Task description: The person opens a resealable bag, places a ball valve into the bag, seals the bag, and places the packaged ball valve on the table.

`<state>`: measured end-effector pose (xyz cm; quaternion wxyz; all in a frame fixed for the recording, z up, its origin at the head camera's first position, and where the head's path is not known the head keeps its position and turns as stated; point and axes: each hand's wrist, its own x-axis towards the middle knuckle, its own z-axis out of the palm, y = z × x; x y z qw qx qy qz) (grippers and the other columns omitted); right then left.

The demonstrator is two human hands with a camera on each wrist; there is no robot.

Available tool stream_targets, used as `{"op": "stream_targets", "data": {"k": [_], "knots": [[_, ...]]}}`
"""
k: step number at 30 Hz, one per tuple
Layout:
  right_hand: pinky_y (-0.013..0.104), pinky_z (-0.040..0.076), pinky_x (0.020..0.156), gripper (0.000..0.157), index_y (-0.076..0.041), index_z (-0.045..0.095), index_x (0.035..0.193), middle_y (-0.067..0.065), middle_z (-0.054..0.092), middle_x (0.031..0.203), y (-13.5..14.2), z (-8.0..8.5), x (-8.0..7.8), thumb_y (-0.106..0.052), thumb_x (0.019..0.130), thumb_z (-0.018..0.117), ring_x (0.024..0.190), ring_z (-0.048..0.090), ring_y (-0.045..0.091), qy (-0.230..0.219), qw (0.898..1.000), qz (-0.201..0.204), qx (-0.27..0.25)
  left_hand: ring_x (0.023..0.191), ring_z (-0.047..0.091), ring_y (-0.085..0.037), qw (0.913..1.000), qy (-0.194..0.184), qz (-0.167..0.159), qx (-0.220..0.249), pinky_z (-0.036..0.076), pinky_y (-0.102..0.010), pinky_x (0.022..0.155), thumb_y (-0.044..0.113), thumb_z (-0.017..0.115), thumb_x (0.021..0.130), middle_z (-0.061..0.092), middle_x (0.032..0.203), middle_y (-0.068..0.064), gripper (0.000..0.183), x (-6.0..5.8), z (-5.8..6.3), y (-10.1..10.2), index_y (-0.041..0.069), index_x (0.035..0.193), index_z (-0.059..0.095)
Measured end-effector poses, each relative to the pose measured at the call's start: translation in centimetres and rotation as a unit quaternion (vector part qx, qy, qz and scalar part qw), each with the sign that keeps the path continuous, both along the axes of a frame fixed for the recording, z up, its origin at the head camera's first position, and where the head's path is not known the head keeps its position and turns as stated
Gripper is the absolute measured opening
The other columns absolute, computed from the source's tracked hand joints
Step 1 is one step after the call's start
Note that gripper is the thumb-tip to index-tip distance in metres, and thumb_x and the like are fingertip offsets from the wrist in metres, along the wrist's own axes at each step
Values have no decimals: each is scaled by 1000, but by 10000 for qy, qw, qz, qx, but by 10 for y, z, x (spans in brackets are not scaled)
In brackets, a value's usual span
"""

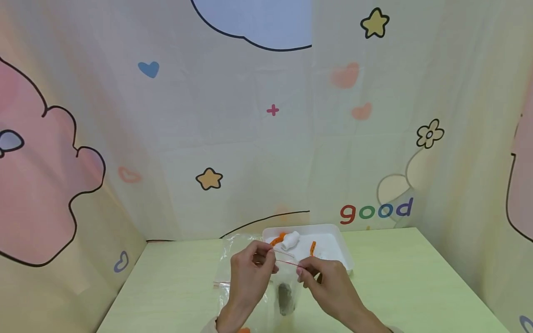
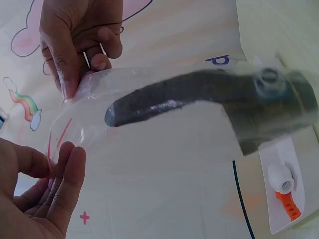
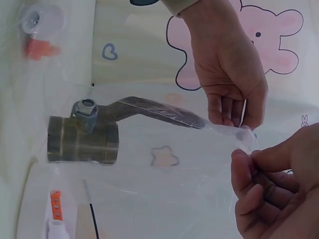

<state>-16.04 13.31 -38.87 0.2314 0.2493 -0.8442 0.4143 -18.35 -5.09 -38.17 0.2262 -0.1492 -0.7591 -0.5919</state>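
Between my two hands hangs a clear zip bag (image 2: 82, 112) with a red line along its mouth. Inside it is a ball valve (image 3: 82, 139) with a brass-coloured body, a nut on its stem and a long dark lever handle (image 2: 169, 97). The body sits at the bag's lower end, with the lever reaching up toward the mouth. My left hand (image 1: 251, 273) pinches one side of the mouth between thumb and fingers. Opposite it, my right hand (image 1: 333, 286) pinches the other side. In the head view the two mouth edges stand slightly apart.
Behind my hands a white tray (image 1: 326, 227) holds a white plastic fitting (image 1: 290, 240) and orange pieces (image 1: 312, 248). Another clear zip bag (image 1: 228, 254) lies on the table (image 1: 166, 286) at left, partly under my left arm. A printed curtain (image 1: 250, 138) surrounds the table.
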Motion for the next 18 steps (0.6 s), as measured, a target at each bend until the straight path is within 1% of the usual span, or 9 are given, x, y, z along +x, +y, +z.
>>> {"op": "stream_targets", "data": {"k": [5,7,9,12,14,18], "knots": [[10,40,55,20,-21,67,82,-18,60,67,7,13,-5,-3,82,75,61,47,-9,854,9957,1,354,52,64,-8,9999,-33,-22,116,53,-22,50,2,62,92,65,69,-5,11,0,-1,-3,11,87,68],[9,40,57,20,-20,67,82,-17,61,68,10,18,-6,-2,81,76,62,47,-10,1051,9928,27,581,50,64,-9,9999,41,-29,143,52,-21,49,3,62,92,64,67,-3,13,1,0,-3,13,87,68],[9,40,57,19,-19,67,82,-16,61,68,14,22,-6,-2,81,76,63,47,-10,1104,9905,68,820,50,63,-10,9998,140,-44,143,51,-21,49,2,62,92,64,66,-4,14,1,0,-5,13,86,68],[11,41,56,17,-19,67,83,-15,62,69,19,29,-7,-4,82,76,63,46,-8,1085,9869,115,1191,50,62,-9,9993,363,-66,-4,50,-20,49,1,62,91,64,65,-1,16,2,1,-7,15,85,68],[12,42,57,15,-18,67,83,-14,62,70,22,31,-8,-5,82,76,64,47,-7,1154,9828,136,1433,51,61,-7,9985,520,-81,-141,50,-20,49,0,63,90,64,65,1,17,1,2,-8,15,85,68],[12,42,58,16,-18,67,82,-15,62,70,26,34,-12,-7,79,78,63,47,-6,1671,9694,116,1796,58,61,-2,9933,1011,-85,-548,51,-18,51,-1,64,88,64,69,5,15,0,3,-10,13,86,69]]}}
